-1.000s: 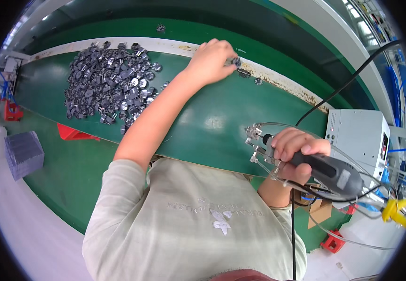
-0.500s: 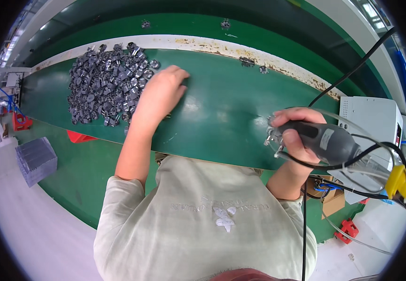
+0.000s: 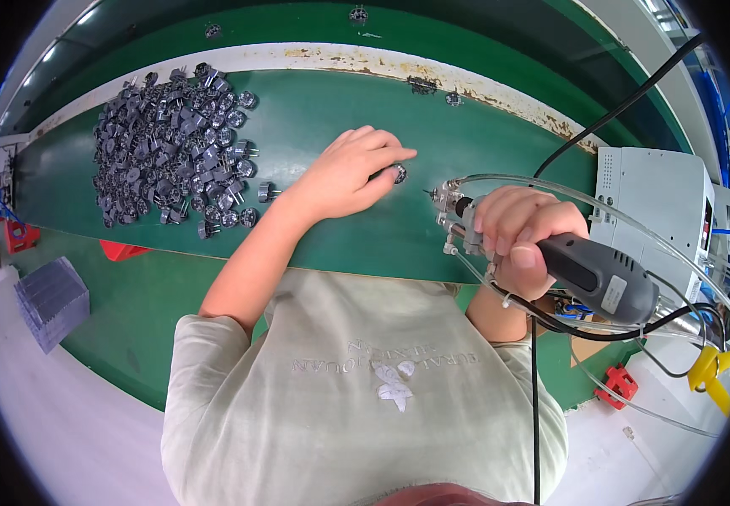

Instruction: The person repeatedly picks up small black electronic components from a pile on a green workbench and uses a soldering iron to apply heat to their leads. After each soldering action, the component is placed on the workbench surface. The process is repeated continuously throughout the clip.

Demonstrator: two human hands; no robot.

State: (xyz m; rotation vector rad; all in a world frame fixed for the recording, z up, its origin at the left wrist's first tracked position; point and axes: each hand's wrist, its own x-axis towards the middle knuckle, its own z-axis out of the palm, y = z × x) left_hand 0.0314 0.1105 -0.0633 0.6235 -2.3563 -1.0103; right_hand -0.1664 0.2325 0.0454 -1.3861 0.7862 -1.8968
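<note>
Metal glints between our left fingers [image 3: 399, 156], which close narrowly over a small round silver part [image 3: 398, 174] and pin it flat to the green counter [image 3: 314, 110]; the left hand [image 3: 344, 173] lies palm down over it, probably so the piece cannot roll or spin. We cannot quite tell whether the fingers pinch the part or merely press on it, since the thumb hides its near side.

Our right hand [image 3: 521, 240] is wrapped fully round a grey handheld power tool [image 3: 588, 274], fingers curled tight on its smooth plastic barrel. The tool's thin metal nose [image 3: 442, 198] points left toward the held part, just beside it and not touching. Clear, flexible tubes [image 3: 542, 181] loop from the nose back over the wrist, and a black cable [image 3: 626, 101] runs from the rear, which suits a grip well forward, near the tip, for control.

Farther left on the counter a loose heap of the same small parts [image 3: 171, 143] lies spread out, dull silver and dark, round-bodied with short pins, within easy reach of the left arm. To the right stands a pale grey box-shaped unit [image 3: 652, 198] with vent slots. Along the counter's far edge runs a white, rust-flecked strip [image 3: 340, 59].
</note>
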